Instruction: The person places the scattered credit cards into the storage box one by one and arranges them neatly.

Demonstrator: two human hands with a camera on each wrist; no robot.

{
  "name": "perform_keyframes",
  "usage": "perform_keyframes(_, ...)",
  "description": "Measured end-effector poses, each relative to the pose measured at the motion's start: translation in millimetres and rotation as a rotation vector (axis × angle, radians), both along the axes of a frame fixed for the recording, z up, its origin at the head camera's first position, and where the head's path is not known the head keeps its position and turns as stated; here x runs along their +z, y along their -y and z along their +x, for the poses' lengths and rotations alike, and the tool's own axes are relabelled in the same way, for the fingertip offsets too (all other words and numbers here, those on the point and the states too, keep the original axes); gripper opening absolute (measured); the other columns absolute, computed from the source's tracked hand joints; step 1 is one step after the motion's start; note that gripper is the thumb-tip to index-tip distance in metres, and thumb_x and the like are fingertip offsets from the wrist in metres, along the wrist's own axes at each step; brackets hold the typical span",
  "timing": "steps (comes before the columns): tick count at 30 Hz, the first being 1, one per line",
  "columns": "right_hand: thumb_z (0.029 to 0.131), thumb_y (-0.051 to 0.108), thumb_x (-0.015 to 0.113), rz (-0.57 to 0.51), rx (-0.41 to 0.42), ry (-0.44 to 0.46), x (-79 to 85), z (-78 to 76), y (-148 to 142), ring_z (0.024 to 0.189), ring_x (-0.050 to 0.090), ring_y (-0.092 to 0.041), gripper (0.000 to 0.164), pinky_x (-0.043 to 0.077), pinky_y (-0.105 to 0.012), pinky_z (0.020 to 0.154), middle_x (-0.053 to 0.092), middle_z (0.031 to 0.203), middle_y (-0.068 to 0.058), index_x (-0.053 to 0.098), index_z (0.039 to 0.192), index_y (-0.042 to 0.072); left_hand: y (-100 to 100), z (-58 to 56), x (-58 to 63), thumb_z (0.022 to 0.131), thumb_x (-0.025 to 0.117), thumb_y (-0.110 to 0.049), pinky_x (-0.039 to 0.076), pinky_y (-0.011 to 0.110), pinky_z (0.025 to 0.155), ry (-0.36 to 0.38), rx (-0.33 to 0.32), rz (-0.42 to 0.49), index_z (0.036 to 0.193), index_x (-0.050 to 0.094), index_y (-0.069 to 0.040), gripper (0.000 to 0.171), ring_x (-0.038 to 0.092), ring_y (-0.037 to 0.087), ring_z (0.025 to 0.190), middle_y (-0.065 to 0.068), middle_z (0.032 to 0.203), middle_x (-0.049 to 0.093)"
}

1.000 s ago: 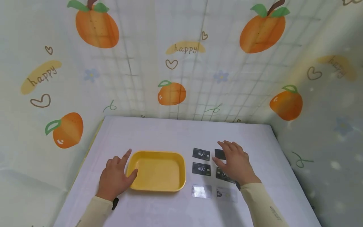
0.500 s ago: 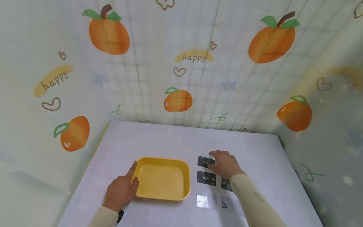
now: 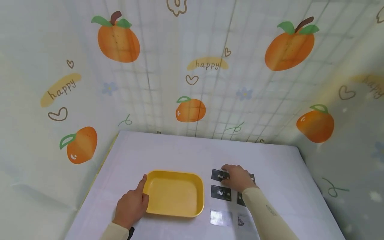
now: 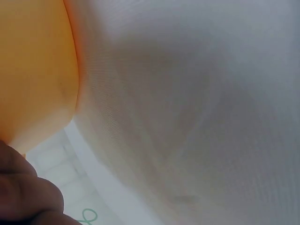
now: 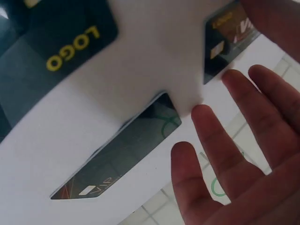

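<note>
A yellow tray (image 3: pixel 174 193) sits on the white table. My left hand (image 3: pixel 131 206) is at its left side, thumb at the rim and index finger straight along the far left corner; in the left wrist view, bent fingers (image 4: pixel 28 192) lie beside the tray's wall (image 4: pixel 37 61). My right hand (image 3: pixel 238 178) is over the far left black VIP card (image 3: pixel 218 174), with thumb and fingertips at opposite long edges. Those fingers look nearly straight in the right wrist view, and the card (image 5: pixel 222 35) appears to lie flat there. The hand partly covers the far right card (image 3: pixel 253 178).
Closer in are another black VIP card (image 3: pixel 221 192) and one partly behind the sleeve (image 3: pixel 241 200). Two see-through cards (image 3: pixel 221 218) lie nearest the front, one partly behind the sleeve. A fruit-patterned curtain (image 3: pixel 192 110) stands behind the table (image 3: pixel 180 150).
My right hand has moved left and down, from above the right-hand cards to the far left card. My left hand has come closer against the tray's rim. The view has shifted slightly.
</note>
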State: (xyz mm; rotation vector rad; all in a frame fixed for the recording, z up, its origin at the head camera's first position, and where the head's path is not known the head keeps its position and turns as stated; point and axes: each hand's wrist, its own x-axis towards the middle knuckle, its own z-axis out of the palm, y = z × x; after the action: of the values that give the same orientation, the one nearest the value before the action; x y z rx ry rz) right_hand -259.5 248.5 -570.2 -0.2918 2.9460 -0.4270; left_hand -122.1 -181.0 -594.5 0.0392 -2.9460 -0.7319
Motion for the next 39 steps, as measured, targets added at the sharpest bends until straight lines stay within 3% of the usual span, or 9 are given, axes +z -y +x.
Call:
perform_keyframes(5, 0.082, 0.03, 0.092, -0.003, -0.011, -0.004, -8.4, 0.3, -1.0, 0.12, 0.066, -0.036, 0.059, 0.048, -0.065, 0.1, 0.074, 0.126, -0.006, 0.071, 0.135, 0.019, 0.3, 5.0, 0.7, 0.097, 0.061, -0.017, 0.024, 0.032, 0.04, 0.011, 0.004, 0.0, 0.165, 0.041, -0.023, 0.071, 0.027, 0.013, 0.04, -0.004, 0.048, 0.037)
perform_keyframes(19, 0.081, 0.029, 0.092, -0.009, -0.018, -0.027, -11.3, -1.9, 1.3, 0.116, 0.066, -0.034, 0.058, 0.048, -0.064, 0.1, 0.074, 0.122, -0.003, 0.071, 0.133, 0.02, 2.8, 0.7, -13.1, 0.097, 0.06, -0.019, 0.028, 0.035, 0.039, -0.023, 0.027, 0.002, 0.166, 0.038, -0.028, 0.072, 0.032, 0.016, 0.04, -0.004, 0.049, 0.038)
perform_keyframes(26, 0.08, 0.025, 0.093, -0.06, -0.035, 0.051, -13.7, -10.5, 1.8, 0.116, 0.06, -0.029, 0.078, 0.049, -0.061, 0.1, 0.068, 0.123, -0.002, 0.058, 0.15, 0.023, 2.5, 0.2, -9.8, 0.098, 0.06, -0.02, 0.026, 0.033, 0.039, -0.026, 0.027, 0.014, 0.165, 0.039, -0.028, 0.071, 0.03, 0.014, 0.039, -0.004, 0.048, 0.038)
perform_keyframes(35, 0.075, 0.027, 0.096, 0.039, 0.014, 0.103, -8.7, -27.7, 4.7, 0.109, 0.056, -0.028, 0.089, 0.049, -0.061, 0.097, 0.069, 0.116, -0.001, 0.053, 0.153, 0.025, 1.7, -1.6, -7.2, 0.098, 0.061, -0.019, 0.026, 0.033, 0.039, -0.021, 0.018, 0.02, 0.166, 0.036, -0.028, 0.073, 0.03, 0.014, 0.04, -0.004, 0.049, 0.038)
perform_keyframes(39, 0.073, 0.028, 0.098, 0.07, 0.031, 0.122, -7.9, -34.3, 6.2, 0.107, 0.056, -0.028, 0.081, 0.05, -0.059, 0.096, 0.07, 0.112, -0.001, 0.06, 0.144, 0.021, 1.2, -2.2, -7.5, 0.098, 0.06, -0.019, 0.026, 0.032, 0.039, -0.017, 0.013, 0.02, 0.166, 0.036, -0.027, 0.073, 0.03, 0.014, 0.04, -0.004, 0.049, 0.038)
